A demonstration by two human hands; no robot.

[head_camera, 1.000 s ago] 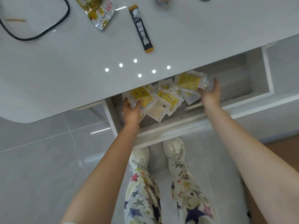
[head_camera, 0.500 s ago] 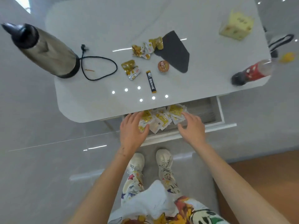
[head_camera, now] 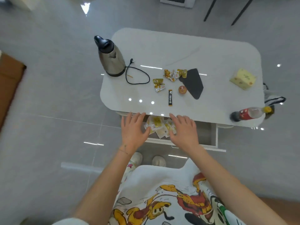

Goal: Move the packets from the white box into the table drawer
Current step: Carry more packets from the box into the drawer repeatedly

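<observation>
Several yellow-and-white packets point(head_camera: 158, 126) lie heaped in the open table drawer point(head_camera: 206, 133), under the white tabletop's front edge. My left hand point(head_camera: 133, 129) hovers over the drawer's left end, fingers spread and holding nothing. My right hand point(head_camera: 184, 131) is flat above the packets' right side, also empty. Both hands cover part of the heap. No white box is in view.
On the white table point(head_camera: 219, 62) stand a steel kettle point(head_camera: 111, 58) with its black cord point(head_camera: 138, 75), loose snack packets point(head_camera: 173, 74), a black stick sachet point(head_camera: 170, 97), a dark mat point(head_camera: 193, 82), a yellow carton point(head_camera: 242, 78) and a lying red-labelled bottle point(head_camera: 250, 113). Grey tiled floor surrounds.
My head has risen, so the whole table now shows. Both hands have come up out of the drawer and let go of the packets, which stay in it.
</observation>
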